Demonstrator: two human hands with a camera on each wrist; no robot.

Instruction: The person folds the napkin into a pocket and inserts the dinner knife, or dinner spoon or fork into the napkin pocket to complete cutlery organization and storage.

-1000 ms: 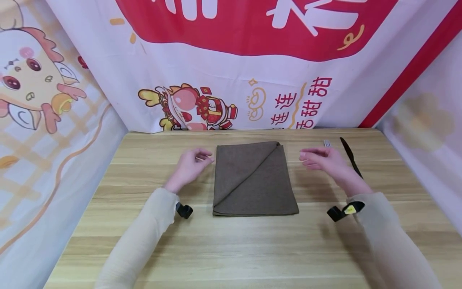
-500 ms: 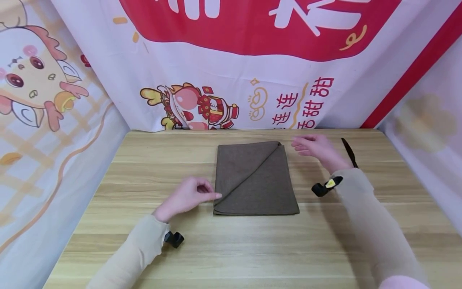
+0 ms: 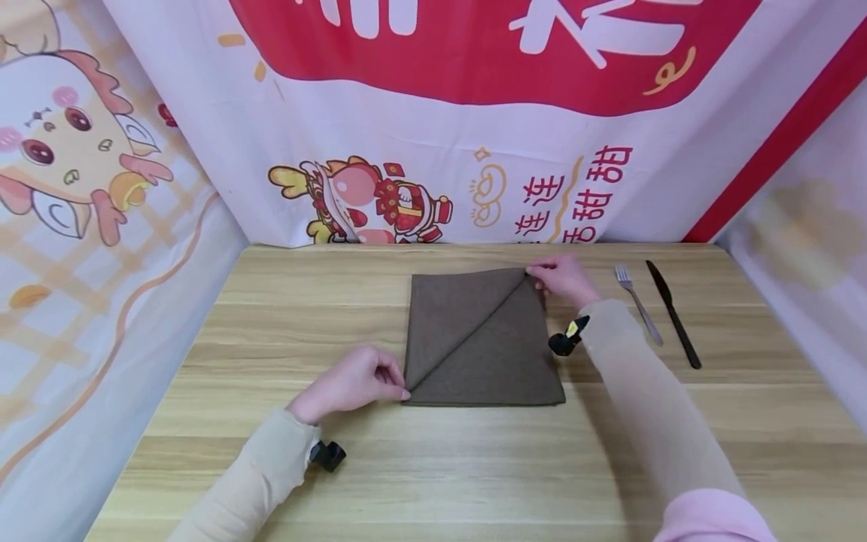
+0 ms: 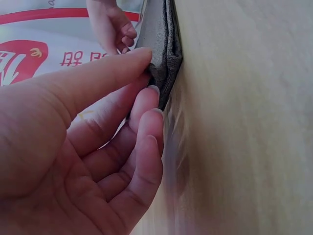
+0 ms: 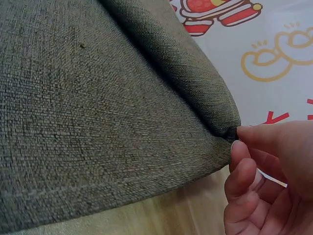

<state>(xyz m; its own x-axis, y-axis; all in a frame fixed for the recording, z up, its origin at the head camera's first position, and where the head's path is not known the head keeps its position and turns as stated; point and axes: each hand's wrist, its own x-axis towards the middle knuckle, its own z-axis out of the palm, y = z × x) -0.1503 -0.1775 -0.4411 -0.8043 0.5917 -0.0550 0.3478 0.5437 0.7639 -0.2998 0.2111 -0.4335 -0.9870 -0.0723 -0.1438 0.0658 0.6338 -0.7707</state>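
Observation:
A brown cloth napkin (image 3: 501, 361), folded into a square, lies on the wooden table. One layer is folded over it, its edge running diagonally from the near left corner to the far right corner. At the near left corner my left hand (image 3: 352, 380) pinches the fabric. The left wrist view shows the thumb and index finger on the stacked layers (image 4: 171, 44) at that corner. My right hand (image 3: 564, 278) pinches the far right corner; in the right wrist view, the thumb and index finger meet at the tip of the rolled fold (image 5: 195, 93).
To the right of the napkin lie a silver fork (image 3: 639, 302) and a black knife (image 3: 671, 307), side by side. A printed white and red cloth (image 3: 433, 128) hangs behind the table (image 3: 433, 467), with more cloth along both sides.
My left hand has come down the napkin's left side to its near corner. The right hand has moved left onto the far right corner, uncovering the fork. Both hands now pinch the napkin.

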